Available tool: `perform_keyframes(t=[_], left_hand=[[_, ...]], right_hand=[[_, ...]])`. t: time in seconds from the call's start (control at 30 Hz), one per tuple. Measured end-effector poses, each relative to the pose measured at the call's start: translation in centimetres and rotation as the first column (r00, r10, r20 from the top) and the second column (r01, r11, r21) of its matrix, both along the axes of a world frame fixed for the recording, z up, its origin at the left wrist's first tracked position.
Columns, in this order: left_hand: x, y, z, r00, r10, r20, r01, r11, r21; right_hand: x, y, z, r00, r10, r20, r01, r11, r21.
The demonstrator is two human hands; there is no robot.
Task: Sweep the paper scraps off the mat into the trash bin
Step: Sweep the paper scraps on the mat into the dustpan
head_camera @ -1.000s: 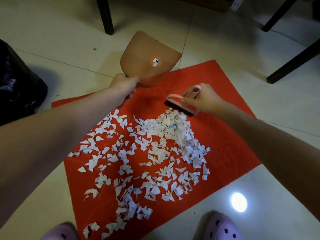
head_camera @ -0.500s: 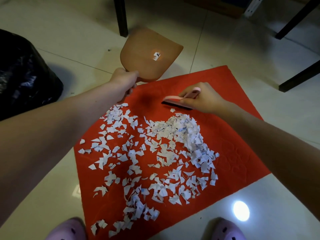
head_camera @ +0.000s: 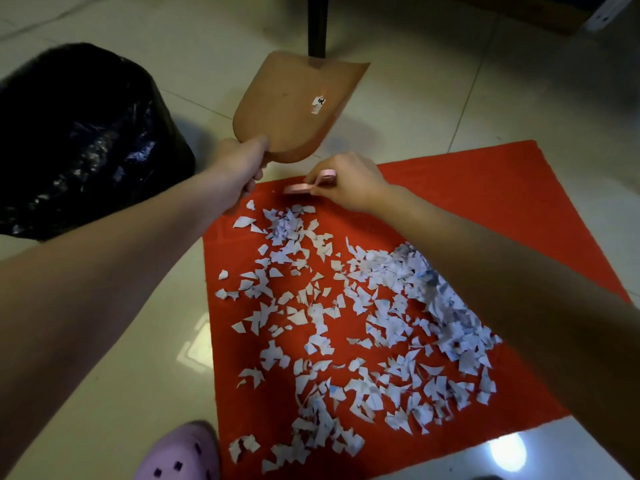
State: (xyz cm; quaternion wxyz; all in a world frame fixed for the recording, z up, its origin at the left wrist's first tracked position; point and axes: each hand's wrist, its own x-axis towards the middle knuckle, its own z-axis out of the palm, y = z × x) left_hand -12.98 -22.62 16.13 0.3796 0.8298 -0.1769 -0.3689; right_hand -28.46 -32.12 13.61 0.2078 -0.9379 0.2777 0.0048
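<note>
Your left hand is gripping the handle end of a brown plastic dustpan, fingers curled round it, and the pan's broad back, with a small white sticker on it, is facing you over the pale tiled floor just past the mat's far edge. Your right hand is clutching a small pink hand brush close beside your left hand, at the far left corner of the flat red fabric mat; whether the bristles are touching the mat cannot be told. Torn white paper scraps are lying scattered across the mat, from just below the brush to its near edge, thickest beside your right forearm. The black bag-lined trash bin is sitting on the floor left of the mat, apart from it. A black furniture leg is standing behind the dustpan, and a lilac clog is showing by the mat's near left corner.
</note>
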Motion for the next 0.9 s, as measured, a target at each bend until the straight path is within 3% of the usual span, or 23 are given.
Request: perform_keyframes(t=[0.17,0.27,0.43,0.57,0.73,0.9], left_hand=[[1.2,0.9,-0.6,1.000,0.005,-0.017,-0.005,1.000,0.019],[1.4,0.8,-0.7,1.000,0.003,-0.023,-0.003,1.000,0.007],[1.4,0.2,-0.5,0.999,0.026,-0.026,-0.027,0.999,-0.026],[1.9,0.3,-0.3,0.998,0.057,-0.025,-0.058,0.997,-0.051],[2.6,0.9,-0.1,0.994,0.099,-0.035,-0.101,0.993,-0.064],[3.2,1.5,0.0,0.993,0.111,-0.025,-0.112,0.992,-0.060]], right_hand=[[-1.4,0.7,1.4,0.951,0.263,-0.159,-0.242,0.960,0.140],[-3.1,-0.1,3.3,0.948,0.273,-0.167,-0.240,0.951,0.194],[-2.3,-0.9,3.6,0.992,0.023,0.126,-0.049,0.976,0.211],[0.2,0.9,0.6,0.920,-0.309,0.241,0.220,0.916,0.337],[1.3,1.4,0.0,0.981,-0.134,0.139,0.134,0.991,0.009],[3.9,2.3,-0.5,0.999,-0.008,0.048,0.007,1.000,0.012]])
